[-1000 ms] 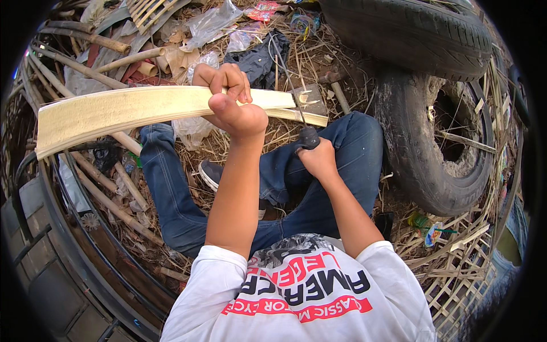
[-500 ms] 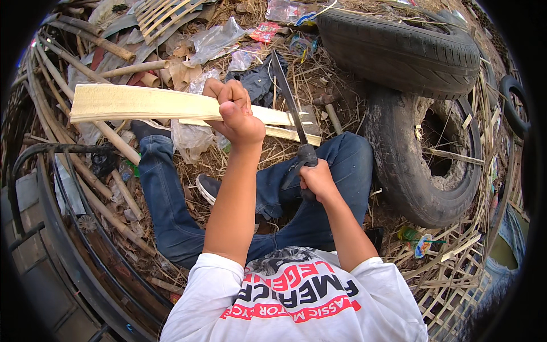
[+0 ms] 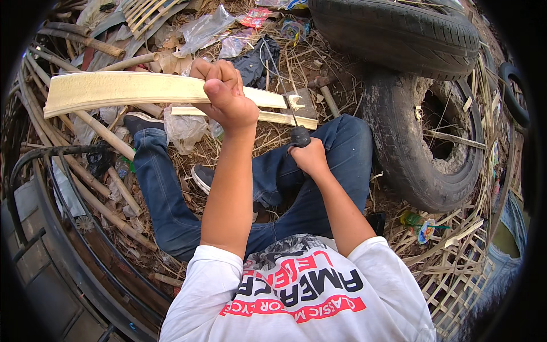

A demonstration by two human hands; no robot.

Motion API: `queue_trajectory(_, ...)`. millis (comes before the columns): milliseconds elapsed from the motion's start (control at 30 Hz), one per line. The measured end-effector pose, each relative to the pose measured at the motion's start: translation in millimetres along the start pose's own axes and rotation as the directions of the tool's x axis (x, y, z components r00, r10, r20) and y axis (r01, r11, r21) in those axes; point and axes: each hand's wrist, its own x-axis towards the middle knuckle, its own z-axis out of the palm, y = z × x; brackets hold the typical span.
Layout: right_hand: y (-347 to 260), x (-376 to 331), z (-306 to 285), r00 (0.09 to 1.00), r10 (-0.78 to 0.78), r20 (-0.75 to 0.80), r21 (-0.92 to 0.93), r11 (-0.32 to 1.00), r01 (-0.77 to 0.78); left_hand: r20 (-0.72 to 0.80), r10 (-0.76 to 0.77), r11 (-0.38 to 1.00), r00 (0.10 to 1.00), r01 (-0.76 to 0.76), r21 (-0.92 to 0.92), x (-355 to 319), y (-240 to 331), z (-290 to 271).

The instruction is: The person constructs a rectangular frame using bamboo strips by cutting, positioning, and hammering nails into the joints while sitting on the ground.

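A long, pale bamboo strip stretches from the far left across to the middle, and my left hand is closed around it near its right part. The strip's right end is split, with a curled shaving beside the blade. My right hand grips the dark handle of a long machete. The blade, seen nearly edge-on, points away from me and meets the strip's right end. Below it, a second pale bamboo strip lies between the first strip and my bent leg, partly behind my left wrist.
Two worn tyres lie at the right, one leaning on the other. Bamboo poles and a black metal frame crowd the left. Plastic bags and dry scraps litter the ground ahead. Woven bamboo lattice lies at the lower right.
The held strip and my left hand have shifted left and slightly away. The machete has turned more edge-on, and its handle has moved slightly nearer the strips. A curled shaving now shows at the strip's end.
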Motion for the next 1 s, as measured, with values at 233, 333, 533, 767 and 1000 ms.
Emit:
queue_trajectory(233,-9.5,8.0,-37.9,0.837,0.112,0.536,0.508,0.749,-0.425,-0.042,-0.021,0.995,0.999,0.017,-0.100,3.1,-8.6,7.7)
queue_trajectory(333,-5.2,9.4,-42.6,0.815,0.077,0.574,0.549,0.703,-0.453,-0.018,0.003,1.000,1.000,-0.003,0.010,1.1,-12.7,9.1)
queue_trajectory(533,0.8,13.2,-45.4,0.687,0.021,0.726,0.599,0.472,-0.647,-0.038,-0.021,0.990,0.999,0.016,-0.138,2.5,-12.7,15.1)
queue_trajectory(767,-25.2,-29.8,-27.5,0.954,0.069,0.292,0.556,0.800,-0.227,-0.086,-0.054,0.988,0.995,0.041,-0.148,0.9,-16.1,8.2)
queue_trajectory(1000,-73.2,-47.1,-38.7,0.935,-0.351,-0.053,0.175,0.919,0.355,-0.050,-0.047,0.999,0.998,0.048,0.017,0.9,-8.8,0.4)
